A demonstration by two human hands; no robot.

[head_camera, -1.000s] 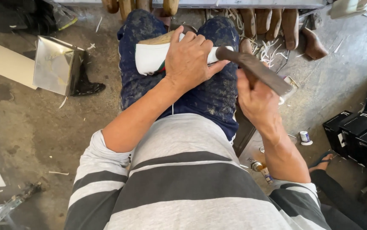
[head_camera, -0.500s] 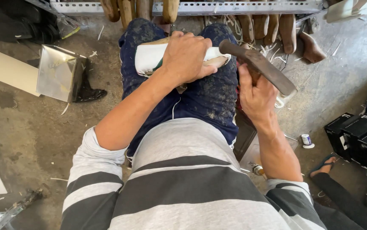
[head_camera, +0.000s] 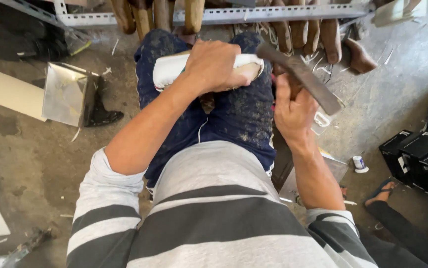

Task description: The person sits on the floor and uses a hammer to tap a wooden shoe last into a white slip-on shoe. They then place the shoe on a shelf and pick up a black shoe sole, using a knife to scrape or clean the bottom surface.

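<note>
A concrete floor (head_camera: 35, 164) spreads around the seated person, with a metal rack (head_camera: 253, 14) of brown wooden shoe forms (head_camera: 323, 34) running along the top edge. To the left stands a shiny metal box (head_camera: 67, 94); to the right sit black boxes (head_camera: 422, 154). Across the person's lap, on the stained blue trousers (head_camera: 243, 114), lies a white shoe (head_camera: 174, 69). The left hand (head_camera: 214, 67) presses down over the shoe's middle, its grip clenched around it. Just beside the shoe's right end, the right hand (head_camera: 293, 111) has its grip closed on the handle of a dark hammer (head_camera: 303, 77), whose head slants above the shoe. A small white jar (head_camera: 359, 164) rests on the floor.
</note>
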